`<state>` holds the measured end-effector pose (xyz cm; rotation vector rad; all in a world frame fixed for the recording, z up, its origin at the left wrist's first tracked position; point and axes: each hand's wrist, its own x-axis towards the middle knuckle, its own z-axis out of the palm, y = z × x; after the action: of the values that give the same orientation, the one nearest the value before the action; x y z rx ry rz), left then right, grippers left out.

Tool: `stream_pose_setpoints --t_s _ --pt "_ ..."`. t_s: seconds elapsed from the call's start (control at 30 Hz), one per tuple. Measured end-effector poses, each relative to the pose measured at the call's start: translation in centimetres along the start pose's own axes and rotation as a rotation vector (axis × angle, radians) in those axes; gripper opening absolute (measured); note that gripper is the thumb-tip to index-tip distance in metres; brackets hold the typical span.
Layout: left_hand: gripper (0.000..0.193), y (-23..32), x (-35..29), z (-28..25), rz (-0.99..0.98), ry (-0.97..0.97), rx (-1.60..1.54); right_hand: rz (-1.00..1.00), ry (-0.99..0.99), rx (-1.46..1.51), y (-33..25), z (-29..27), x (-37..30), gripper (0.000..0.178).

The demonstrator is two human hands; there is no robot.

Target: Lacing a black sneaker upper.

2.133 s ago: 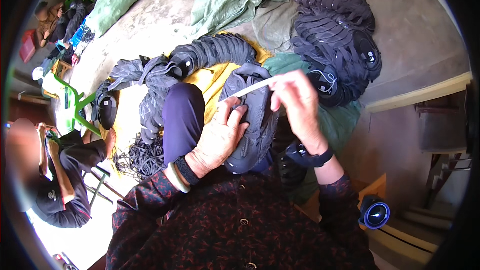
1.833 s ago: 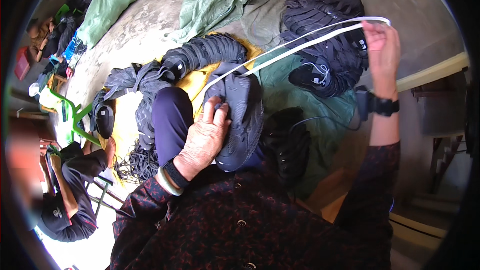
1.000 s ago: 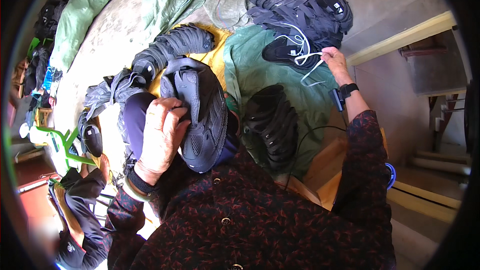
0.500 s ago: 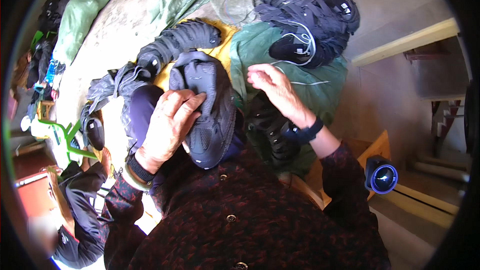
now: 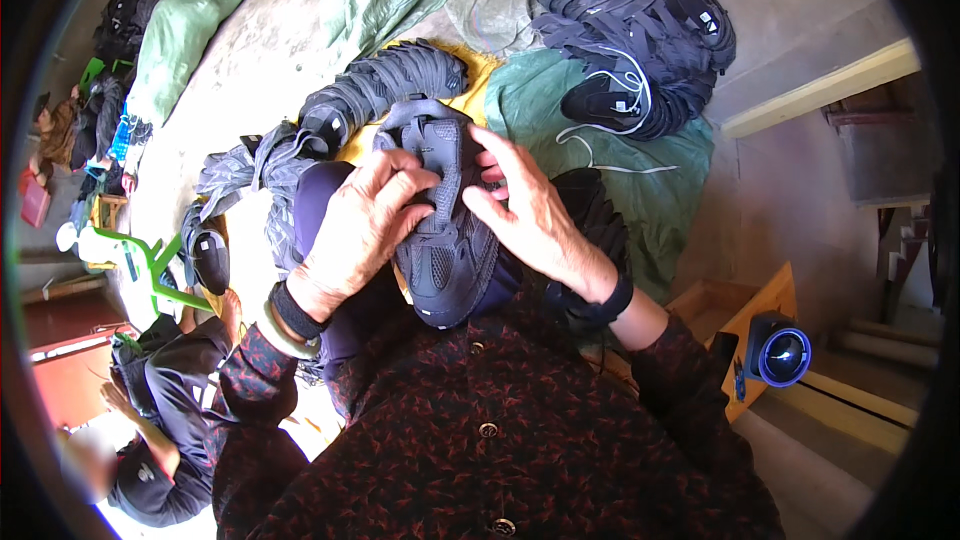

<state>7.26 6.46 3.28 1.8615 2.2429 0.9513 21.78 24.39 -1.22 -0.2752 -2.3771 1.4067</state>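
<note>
We had the dark shoe point(image 5: 446, 245) between our hands, its long axis running away from us, toe nearest our body. Our left hand point(image 5: 362, 215) was closer, pinching the upper's left edge; our right hand point(image 5: 535, 215), fingers parted, curved beside the right flank, contact unclear.

The sneaker point(image 5: 440, 252) at the centre is charcoal grey — mesh-patterned in places. At six o'clock the shirt point(image 5: 420, 460) is black, flecked with dark red. Twelve o'clock has a yellow cloth point(image 5: 483, 68); between one and two, a white shoelace point(image 5: 647, 92); nine, a bright-green plastic frame point(image 5: 153, 266); ten, a pale-green sack point(image 5: 190, 30).
</note>
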Motion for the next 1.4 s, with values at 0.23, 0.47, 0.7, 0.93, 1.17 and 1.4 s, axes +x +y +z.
stream_pose_setpoints --t_s 0.23,0.47,0.7,0.93,1.17,1.4 --pt "0.089 -3.4 4.0 -1.7 0.048 -0.093 0.010 0.194 -0.486 0.008 -1.0 -3.3 5.6 0.056" --pt "0.067 -5.5 5.2 -1.8 -0.278 -0.325 -0.391 0.159 -0.583 0.061 0.0 -3.8 7.3 0.039" --pt "0.056 -6.6 5.6 -1.3 -0.407 -0.372 -0.323 0.184 -0.504 0.261 1.9 -3.8 6.1 0.021" --pt "0.063 -5.0 6.4 -1.8 -0.567 -0.448 -0.250 0.134 -0.488 0.465 3.1 -3.5 5.5 0.012" --pt "0.055 -4.7 6.5 -0.8 -0.510 -0.411 -0.162 0.145 -0.468 0.486 2.4 -3.9 5.2 0.013" --pt "0.036 -5.8 5.3 0.5 -0.527 -0.357 -0.441 0.082 -0.280 0.334 1.1 -1.4 5.6 0.035"
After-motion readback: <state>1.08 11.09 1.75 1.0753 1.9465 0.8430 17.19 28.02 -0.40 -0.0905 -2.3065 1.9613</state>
